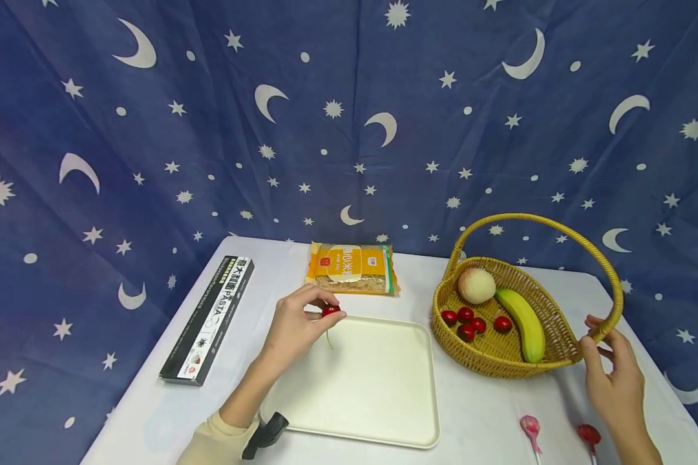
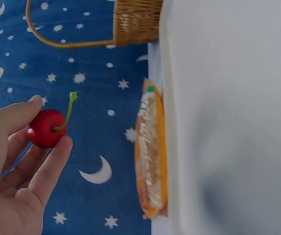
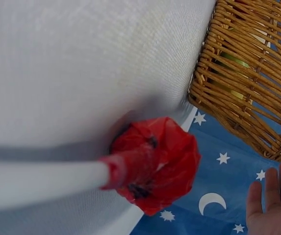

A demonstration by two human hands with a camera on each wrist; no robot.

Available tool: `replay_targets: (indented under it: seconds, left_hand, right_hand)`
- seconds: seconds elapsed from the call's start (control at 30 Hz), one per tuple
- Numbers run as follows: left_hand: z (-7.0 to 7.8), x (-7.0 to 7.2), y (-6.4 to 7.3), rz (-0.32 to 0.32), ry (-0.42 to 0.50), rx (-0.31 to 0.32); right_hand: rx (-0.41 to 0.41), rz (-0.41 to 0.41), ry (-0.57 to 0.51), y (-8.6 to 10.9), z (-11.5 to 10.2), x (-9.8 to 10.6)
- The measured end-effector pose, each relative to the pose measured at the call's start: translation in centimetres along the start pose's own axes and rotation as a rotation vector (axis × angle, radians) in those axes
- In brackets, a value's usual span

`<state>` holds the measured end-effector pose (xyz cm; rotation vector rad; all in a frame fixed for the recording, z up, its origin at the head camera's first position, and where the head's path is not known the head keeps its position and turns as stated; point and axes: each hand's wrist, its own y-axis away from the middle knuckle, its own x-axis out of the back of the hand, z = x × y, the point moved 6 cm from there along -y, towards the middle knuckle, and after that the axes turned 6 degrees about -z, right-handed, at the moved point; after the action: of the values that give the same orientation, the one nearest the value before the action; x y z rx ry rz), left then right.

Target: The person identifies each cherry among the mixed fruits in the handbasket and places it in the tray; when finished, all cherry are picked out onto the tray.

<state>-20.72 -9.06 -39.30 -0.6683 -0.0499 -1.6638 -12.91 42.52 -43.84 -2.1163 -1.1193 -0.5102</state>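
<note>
We pinch glossy round red cherry in left hand, near cream rectangular tray; likely light, firm, slippery; hold by sides. Right hand grips yellow wicker basket by handle.

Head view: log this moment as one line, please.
left hand: pinches cherry near tray | right hand: at lower end of basket handle

Even light, soft-edged shadows
</note>
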Motion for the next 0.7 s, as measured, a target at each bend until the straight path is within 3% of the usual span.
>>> replay_targets:
  seconds: [0.17, 0.4, 0.7]
  left_hand:
    - [-2.4, -0.2, -0.4, -0.032, -0.075, 0.035]
    - [-5.9, -1.1, -0.4, -0.119, -0.207, 0.155]
    - [-8.5, -2.2, -0.4, -0.187, -0.321, 0.188]
  right_hand:
    - [0.0, 0.001, -0.004, -0.1, 0.0, 0.0]
    - [-0.02, -0.007, -0.015, -0.1, 0.4, -0.1]
    - [0.026, 0.009, -0.045, -0.1, 0.2, 0.0]
